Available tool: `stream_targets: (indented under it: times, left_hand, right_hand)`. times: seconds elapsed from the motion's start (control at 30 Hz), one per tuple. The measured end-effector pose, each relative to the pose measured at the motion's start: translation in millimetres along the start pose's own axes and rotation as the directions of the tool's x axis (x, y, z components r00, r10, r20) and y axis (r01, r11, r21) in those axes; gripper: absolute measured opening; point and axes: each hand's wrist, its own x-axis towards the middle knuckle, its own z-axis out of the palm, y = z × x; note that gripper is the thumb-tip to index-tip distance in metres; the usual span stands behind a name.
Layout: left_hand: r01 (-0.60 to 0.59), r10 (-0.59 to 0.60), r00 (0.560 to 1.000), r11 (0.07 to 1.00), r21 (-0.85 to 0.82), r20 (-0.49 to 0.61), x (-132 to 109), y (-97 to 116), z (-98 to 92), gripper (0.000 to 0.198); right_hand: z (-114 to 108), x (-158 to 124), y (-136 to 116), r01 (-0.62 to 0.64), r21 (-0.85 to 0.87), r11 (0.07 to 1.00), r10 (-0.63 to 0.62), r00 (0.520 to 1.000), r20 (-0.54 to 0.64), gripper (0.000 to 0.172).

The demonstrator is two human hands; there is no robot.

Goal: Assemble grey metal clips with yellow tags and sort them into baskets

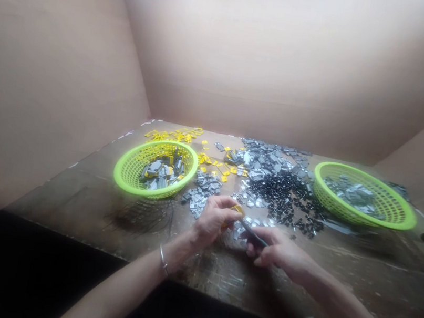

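My left hand (214,217) is closed in a pinch on a small yellow part (237,209) near the middle of the table. My right hand (277,248) is closed on a thin dark tool (253,234) whose tip points at that yellow part. The two hands meet just in front of a scatter of small grey metal pieces (202,188). A thin bangle (163,260) sits on my left wrist.
A green basket (123,167) at the left holds grey and yellow assembled pieces. Another green basket (394,218) at the right holds grey pieces. Loose yellow parts (171,135), grey parts (267,159) and small black parts (290,194) lie between them. Cardboard walls (49,76) enclose the table.
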Motion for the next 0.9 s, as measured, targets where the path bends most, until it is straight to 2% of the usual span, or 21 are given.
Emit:
stream_targets:
  times: [0.17,0.3,0.43,0.6,0.73,0.8,0.9]
  left_hand:
    - [0.018,-0.014,0.999,0.994,0.103,-0.044,0,10,-14.8,0.02]
    - [0.049,-0.051,0.999,0.982,0.181,0.007,-1,9,-18.0,0.014]
    - [0.029,-0.034,0.999,0.973,0.231,0.018,-1,4,-14.7,0.011]
    - [-0.004,0.01,1.0,0.951,0.309,-0.016,-2,-1,-14.2,0.011]
    - [0.0,0.02,0.998,0.951,0.309,-0.064,-3,-3,-13.6,0.022]
    - [0.015,-0.002,0.999,0.961,0.275,-0.048,-4,-3,-13.0,0.025]
    - [0.023,-0.022,1.0,0.961,0.275,-0.007,-6,-3,-12.3,0.02]
  right_hand:
    - [-18,-14,-5,0.022,-0.283,0.959,-0.047,0.995,-0.084,0.042]
    - [-22,-16,-7,0.084,-0.438,0.895,-0.113,0.993,-0.039,0.044]
    - [-15,-13,-13,0.139,-0.528,0.838,-0.168,0.986,-0.008,0.041]
    - [-10,-11,-19,0.135,-0.637,0.759,-0.188,0.982,-0.016,0.031]
    - [-12,-10,-21,0.148,-0.703,0.695,-0.222,0.975,-0.014,0.022]
    - [-12,-10,-22,0.149,-0.724,0.674,-0.239,0.971,-0.023,0.022]
    - [-10,-10,-22,0.141,-0.733,0.665,-0.255,0.966,-0.046,0.023]
